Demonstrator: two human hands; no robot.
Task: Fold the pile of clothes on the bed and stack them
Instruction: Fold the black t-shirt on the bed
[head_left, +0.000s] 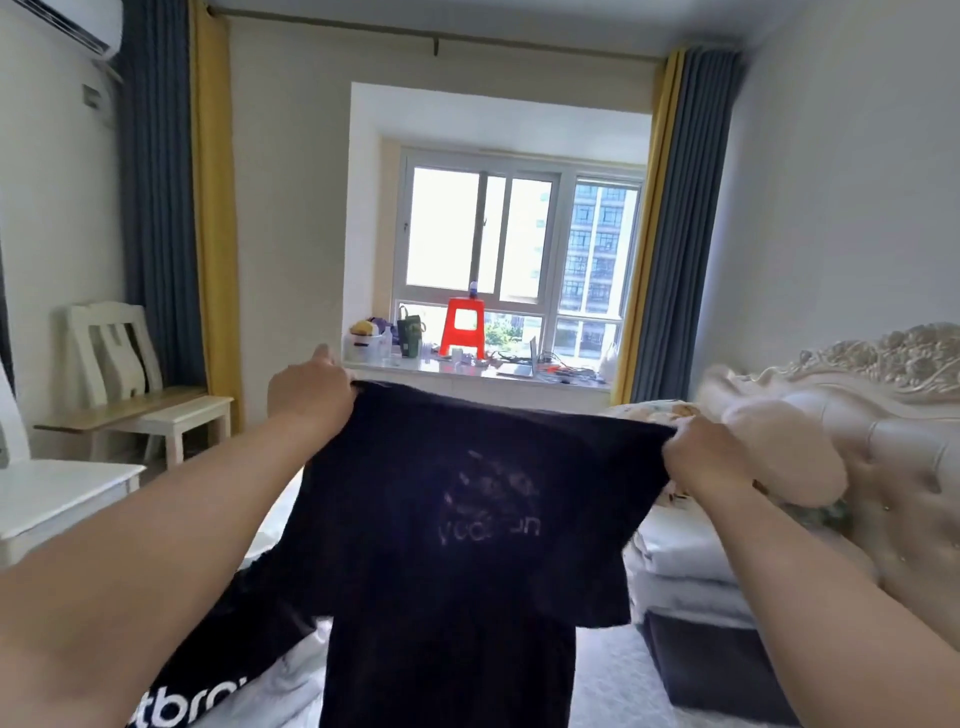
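A black T-shirt (467, 545) with a faded grey print hangs in the air in front of me, spread between both hands. My left hand (309, 397) grips its top left edge. My right hand (709, 457) pinches the top right edge. The shirt's lower part drapes down toward the bed (613, 686). Another black garment with white lettering (208, 670) lies on the bed at the lower left. At the right, folded white clothes (685, 571) sit stacked over a dark folded piece (711, 660).
An ornate cream headboard (878, 415) stands at the right. A white table (57, 493) and a white chair (135, 384) are at the left. The window sill (467, 371) ahead holds a red stool and clutter.
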